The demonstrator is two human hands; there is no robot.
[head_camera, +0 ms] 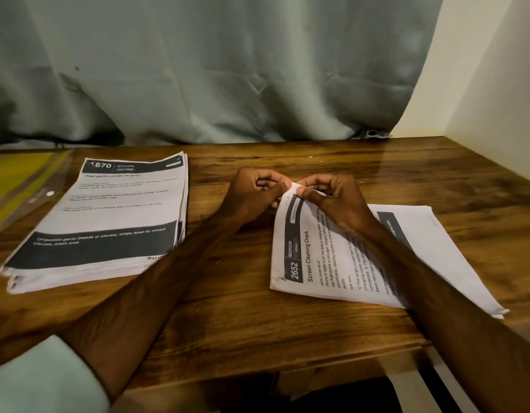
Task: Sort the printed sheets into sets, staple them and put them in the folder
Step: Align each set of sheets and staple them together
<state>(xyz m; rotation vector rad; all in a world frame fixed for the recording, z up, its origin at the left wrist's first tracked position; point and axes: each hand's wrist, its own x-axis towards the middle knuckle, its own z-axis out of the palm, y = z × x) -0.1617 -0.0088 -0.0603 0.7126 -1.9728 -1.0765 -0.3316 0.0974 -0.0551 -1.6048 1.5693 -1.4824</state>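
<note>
The left hand [257,195] and right hand [332,199] both pinch the top corner of the papers [314,263], middle right, probably to line them up for stapling.

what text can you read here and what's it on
"1670": left stack's top sheet
"KITCHEN": same sheet
"Peel garlic cloves for prep": same sheet
"2652": right sheet
"BEDROOM": same sheet
"Screen Cleaning Check": same sheet
Smaller print on both sheets and the mark on the folder: too blurred to read.

Glossy wood-grain table [317,162], matt printed paper sheets [108,210], clear shiny plastic folder [25,186], soft cloth curtain [198,70].
</note>
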